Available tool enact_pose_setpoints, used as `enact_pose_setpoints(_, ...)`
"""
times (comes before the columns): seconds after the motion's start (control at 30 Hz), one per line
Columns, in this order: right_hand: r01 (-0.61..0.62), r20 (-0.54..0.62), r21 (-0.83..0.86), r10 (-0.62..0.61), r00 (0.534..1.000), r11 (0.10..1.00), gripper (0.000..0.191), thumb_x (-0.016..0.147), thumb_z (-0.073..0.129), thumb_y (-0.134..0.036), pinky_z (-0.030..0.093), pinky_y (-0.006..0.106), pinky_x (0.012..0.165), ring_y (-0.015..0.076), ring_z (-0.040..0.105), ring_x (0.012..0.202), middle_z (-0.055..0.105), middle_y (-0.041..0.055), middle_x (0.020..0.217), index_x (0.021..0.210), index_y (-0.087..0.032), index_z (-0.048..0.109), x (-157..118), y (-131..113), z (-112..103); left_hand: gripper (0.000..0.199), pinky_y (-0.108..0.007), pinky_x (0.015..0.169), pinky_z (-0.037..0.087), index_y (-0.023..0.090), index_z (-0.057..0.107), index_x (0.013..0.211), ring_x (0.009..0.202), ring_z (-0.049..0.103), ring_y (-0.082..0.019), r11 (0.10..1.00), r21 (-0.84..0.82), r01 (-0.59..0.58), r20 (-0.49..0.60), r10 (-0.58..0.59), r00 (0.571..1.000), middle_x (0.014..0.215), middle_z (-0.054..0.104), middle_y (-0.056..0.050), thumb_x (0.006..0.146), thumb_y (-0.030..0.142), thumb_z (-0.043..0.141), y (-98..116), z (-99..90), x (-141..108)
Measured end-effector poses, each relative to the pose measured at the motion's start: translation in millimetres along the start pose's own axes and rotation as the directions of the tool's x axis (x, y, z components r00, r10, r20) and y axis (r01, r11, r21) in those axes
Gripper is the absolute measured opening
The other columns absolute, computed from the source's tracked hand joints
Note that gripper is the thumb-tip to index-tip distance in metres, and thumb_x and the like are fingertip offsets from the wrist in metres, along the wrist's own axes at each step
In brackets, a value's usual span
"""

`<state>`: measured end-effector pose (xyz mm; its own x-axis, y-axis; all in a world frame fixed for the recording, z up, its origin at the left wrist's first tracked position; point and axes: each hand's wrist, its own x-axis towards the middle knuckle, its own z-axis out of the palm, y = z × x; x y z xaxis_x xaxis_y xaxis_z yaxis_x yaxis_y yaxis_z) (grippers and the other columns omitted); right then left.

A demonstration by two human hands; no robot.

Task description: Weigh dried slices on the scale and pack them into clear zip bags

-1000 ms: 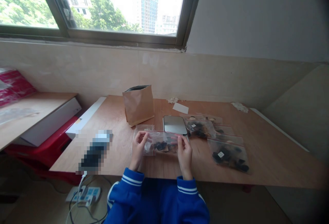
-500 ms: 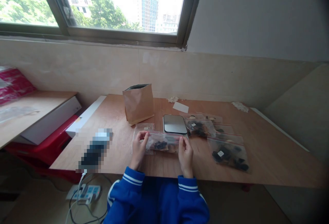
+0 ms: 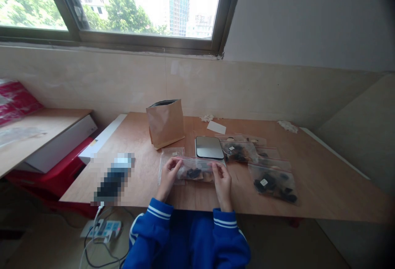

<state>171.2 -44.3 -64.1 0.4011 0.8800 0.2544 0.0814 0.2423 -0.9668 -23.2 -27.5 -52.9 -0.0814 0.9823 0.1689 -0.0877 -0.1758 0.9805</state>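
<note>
A clear zip bag (image 3: 197,173) with dark and pale dried pieces inside is held near the table's front edge. My left hand (image 3: 168,175) pinches its top edge on the left. At the right end of that edge, the fingers of my right hand (image 3: 222,182) are closed on the plastic too. Just behind the bag sits a flat scale (image 3: 209,147) with a shiny square top, its front partly hidden. Another flat clear bag (image 3: 173,153) with a small white label lies beneath and behind my left hand.
Several filled zip bags (image 3: 273,182) lie to the right. An open brown paper pouch (image 3: 166,124) stands at the back left, near a white card (image 3: 216,127). A pixelated dark object (image 3: 112,182) lies left, with a cable running to a power strip (image 3: 103,230).
My hands have come slightly closer together along the bag's top edge, the right hand moving a little left. Both still hold the bag.
</note>
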Motion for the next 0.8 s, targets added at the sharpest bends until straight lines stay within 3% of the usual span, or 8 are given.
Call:
enact_pose_setpoints(0.4,-0.031,-0.091,0.0,0.031,0.995,1.0,0.037,0.079,0.064,-0.052,0.052,0.036,0.081,0.0234,0.067,0.086,0.073,0.0087,0.09,0.087,-0.016,0.068,-5,3,-1,0.02,-0.027,0.073,0.045,0.018,0.065,0.082,0.077,0.059,-0.016,0.991,0.118,-0.061,-0.023,0.065,0.998,0.079,0.065,-0.001,0.082,0.038,0.065,10,-1.2,-3)
enact_pose_setpoints(0.57,-0.052,-0.01,0.035,0.052,0.999,0.998,0.035,0.078,0.065,-0.052,0.052,0.036,0.081,0.0225,0.068,0.084,0.073,0.007,0.086,0.086,-0.017,0.066,-5,-3,4,0.025,-0.026,0.07,0.047,0.017,0.066,0.085,0.078,0.062,-0.017,0.999,0.036,0.022,0.039,-0.023,0.999,0.08,0.067,-0.002,0.082,0.042,0.064,10,2.6,-3)
enact_pose_setpoints(0.8,-0.085,0.015,0.05,0.084,0.996,0.995,0.035,0.073,0.07,-0.05,0.053,0.036,0.078,0.0225,0.067,0.079,0.073,0.0057,0.082,0.085,-0.017,0.068,-3,-7,6,0.027,-0.025,0.068,0.049,0.016,0.067,0.089,0.077,0.064,-0.017,1.0,0.011,0.024,0.007,-0.024,1.0,0.083,0.069,-0.004,0.08,0.042,0.066,11,6.4,-3)
